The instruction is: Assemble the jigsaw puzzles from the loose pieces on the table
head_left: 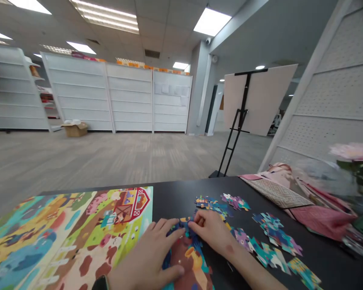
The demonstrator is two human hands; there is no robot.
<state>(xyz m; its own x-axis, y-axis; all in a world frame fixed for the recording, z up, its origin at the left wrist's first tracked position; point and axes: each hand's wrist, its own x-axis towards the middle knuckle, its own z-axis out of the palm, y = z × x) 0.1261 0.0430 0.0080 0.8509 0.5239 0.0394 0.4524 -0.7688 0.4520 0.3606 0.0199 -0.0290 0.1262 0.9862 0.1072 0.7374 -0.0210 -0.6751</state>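
Note:
A partly joined jigsaw puzzle (186, 255) with a brown and dark blue picture lies on the black table in front of me. My left hand (149, 253) rests flat over its left side, fingers spread and pointing to its far edge. At the upper right of the puzzle, my right hand (213, 231) has thumb and fingers pinched on a small dark blue puzzle piece (186, 221), mostly covered by the fingertips. Loose puzzle pieces (270, 229) in blue, teal and purple are scattered to the right of my right hand, with more just beyond it.
A colourful farm picture sheet (109, 233) covers the table's left side. At the right edge lie a pink patterned bag (317, 209) and a pink flower (353, 151). Beyond the table stand a black easel (237, 121), white shelves (130, 100) and a cardboard box (75, 129).

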